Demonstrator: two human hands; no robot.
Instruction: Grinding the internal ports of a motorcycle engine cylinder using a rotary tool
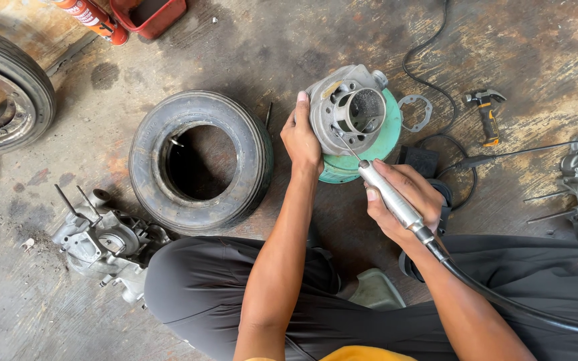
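One view only, from the head, looking almost straight down over the person's own dark-trousered lap onto the stained concrete floor (249,47). It sits close: both forearms run up from the bottom edge, and the left hand (301,137) and right hand (403,197) meet near the middle of the frame. The far stretch of floor fills the top, with a worn black rubber tyre (202,160) left of centre. Nothing overlaps, since no second view exists.

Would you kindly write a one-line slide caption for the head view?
Left hand steadies a metal engine cylinder while right hand holds a rotary tool handpiece at it.
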